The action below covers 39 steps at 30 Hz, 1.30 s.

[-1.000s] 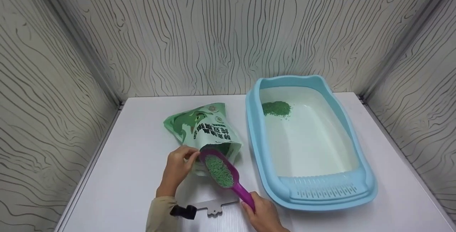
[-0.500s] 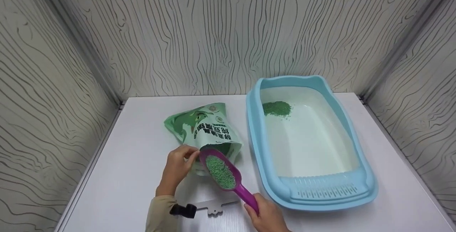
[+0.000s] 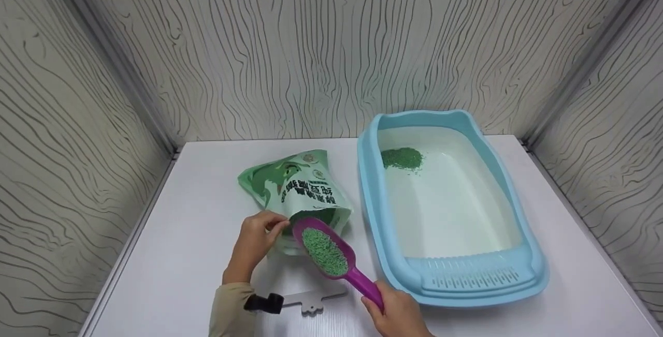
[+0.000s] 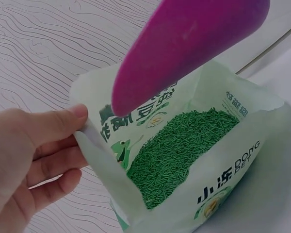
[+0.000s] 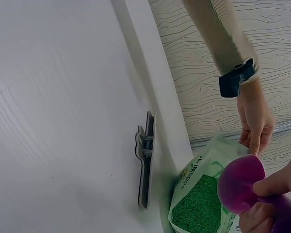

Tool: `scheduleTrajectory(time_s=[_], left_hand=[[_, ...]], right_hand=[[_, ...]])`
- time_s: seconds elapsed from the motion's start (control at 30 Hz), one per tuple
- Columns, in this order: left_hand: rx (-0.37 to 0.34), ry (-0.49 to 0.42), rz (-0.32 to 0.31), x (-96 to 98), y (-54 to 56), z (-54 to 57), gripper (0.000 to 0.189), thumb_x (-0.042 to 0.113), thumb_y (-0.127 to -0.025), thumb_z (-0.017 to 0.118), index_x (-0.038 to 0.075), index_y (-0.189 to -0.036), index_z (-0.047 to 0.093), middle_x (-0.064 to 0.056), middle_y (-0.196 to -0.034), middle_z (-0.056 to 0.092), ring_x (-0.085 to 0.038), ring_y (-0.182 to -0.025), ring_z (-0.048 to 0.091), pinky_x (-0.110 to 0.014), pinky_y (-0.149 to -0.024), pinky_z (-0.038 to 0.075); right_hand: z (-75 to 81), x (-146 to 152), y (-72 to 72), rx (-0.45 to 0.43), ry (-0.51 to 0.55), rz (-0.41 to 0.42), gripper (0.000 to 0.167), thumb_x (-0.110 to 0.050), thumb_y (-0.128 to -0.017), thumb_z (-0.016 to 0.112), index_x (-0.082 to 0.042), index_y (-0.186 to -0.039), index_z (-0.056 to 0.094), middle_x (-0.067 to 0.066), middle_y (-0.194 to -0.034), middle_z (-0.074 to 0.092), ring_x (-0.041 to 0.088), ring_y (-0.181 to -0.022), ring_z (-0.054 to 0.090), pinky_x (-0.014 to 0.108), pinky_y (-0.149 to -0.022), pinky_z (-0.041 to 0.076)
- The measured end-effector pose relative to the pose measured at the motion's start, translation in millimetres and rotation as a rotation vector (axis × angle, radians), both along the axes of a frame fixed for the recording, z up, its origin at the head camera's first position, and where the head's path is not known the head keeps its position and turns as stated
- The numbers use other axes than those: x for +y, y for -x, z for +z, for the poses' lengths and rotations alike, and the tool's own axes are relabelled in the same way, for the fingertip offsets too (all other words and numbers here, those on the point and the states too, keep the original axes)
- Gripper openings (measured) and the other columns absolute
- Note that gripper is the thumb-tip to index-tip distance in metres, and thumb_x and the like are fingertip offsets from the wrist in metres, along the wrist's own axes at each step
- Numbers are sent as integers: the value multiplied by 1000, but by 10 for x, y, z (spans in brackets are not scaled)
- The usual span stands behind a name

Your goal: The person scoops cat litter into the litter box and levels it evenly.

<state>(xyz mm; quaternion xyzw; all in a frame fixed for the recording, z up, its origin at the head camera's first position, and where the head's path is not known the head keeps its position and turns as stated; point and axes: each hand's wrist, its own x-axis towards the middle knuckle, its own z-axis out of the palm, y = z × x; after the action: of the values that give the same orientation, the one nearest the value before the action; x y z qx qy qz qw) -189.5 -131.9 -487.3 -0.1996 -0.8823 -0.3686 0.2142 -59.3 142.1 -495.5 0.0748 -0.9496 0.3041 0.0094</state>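
A purple litter scoop, heaped with green pellets, is held by its handle in my right hand. Its tip overlaps the mouth of a green litter bag in the head view; the left wrist view shows the scoop's underside above the opening. My left hand pinches the bag's rim between thumb and fingers at the left side. Inside the bag lie more green pellets.
To the right stands a light blue litter box with a small pile of green pellets in its back left corner. A grey bag clip lies on the white table in front of the bag. Patterned walls enclose the table.
The loaded scoop has shifted slightly right and toward me, drawing back a little from the bag's mouth. My left hand stays at the rim, and the bag has barely moved.
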Motion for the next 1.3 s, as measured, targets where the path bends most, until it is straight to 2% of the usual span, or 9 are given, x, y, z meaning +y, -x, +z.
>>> scheduleTrajectory(time_s=[0.13, 0.2, 0.33, 0.53, 0.77, 1.0, 1.2, 1.3], left_hand=[[-57, 4, 2, -3, -14, 32, 5, 10, -82, 74, 5, -83, 75, -4, -76, 73, -13, -67, 66, -22, -63, 55], [-63, 3, 2, -2, -17, 38, 4, 9, -82, 74, 6, -83, 75, -5, -77, 73, -13, -68, 67, -21, -63, 55], [-58, 3, 6, 1, -19, 33, 4, 9, -82, 74, 6, -82, 76, -4, -76, 74, -13, -67, 66, -21, -63, 55], [-52, -13, 10, -5, -14, 5, 4, 9, -82, 74, 6, -82, 75, -4, -76, 73, -12, -67, 65, -21, -62, 54], [48, -20, 2, -8, 14, -37, 10, 11, -81, 75, 1, -80, 74, -5, -73, 73, -13, -63, 64, -21, -59, 53], [47, -23, 6, -6, 11, -46, 8, 9, -81, 75, 1, -80, 73, -5, -73, 72, -12, -62, 64, -21, -58, 53], [13, -18, 20, -4, 0, -43, 10, 12, -83, 74, 2, -81, 73, -5, -74, 72, -13, -64, 65, -22, -60, 54], [-3, -23, 25, 1, -8, -35, 13, 14, -83, 74, 1, -81, 73, -5, -74, 72, -12, -64, 65, -22, -61, 54]], right_hand=[[30, 29, 6, 5, -9, 12, 22, -25, -85, 72, -10, -83, 57, -8, -59, 46, 0, -54, 36, 17, -52, 31], [47, 42, 11, -4, -12, 16, 22, -26, -85, 72, -10, -83, 57, -8, -59, 47, 0, -54, 36, 17, -52, 31], [81, 58, 18, -38, -27, 11, 24, -29, -86, 72, -11, -84, 57, -8, -60, 47, 1, -55, 37, 17, -52, 32], [137, 96, 18, -27, -22, 22, 23, -27, -86, 72, -8, -90, 60, -8, -60, 50, 0, -54, 38, 16, -52, 33], [235, 166, 23, -33, 7, 40, 22, -27, -87, 71, -9, -88, 60, -7, -59, 48, 0, -53, 37, 16, -50, 32], [305, 247, 53, -5, 28, 61, 20, -26, -88, 70, -9, -89, 61, -8, -59, 47, -1, -54, 36, 16, -50, 32], [377, 298, 89, -76, 54, 41, 20, -26, -88, 70, -8, -91, 61, -7, -61, 47, 0, -54, 38, 16, -51, 33], [408, 326, 105, -71, 55, 25, 19, -25, -87, 70, -9, -89, 61, -7, -61, 48, 0, -53, 38, 16, -51, 33]])
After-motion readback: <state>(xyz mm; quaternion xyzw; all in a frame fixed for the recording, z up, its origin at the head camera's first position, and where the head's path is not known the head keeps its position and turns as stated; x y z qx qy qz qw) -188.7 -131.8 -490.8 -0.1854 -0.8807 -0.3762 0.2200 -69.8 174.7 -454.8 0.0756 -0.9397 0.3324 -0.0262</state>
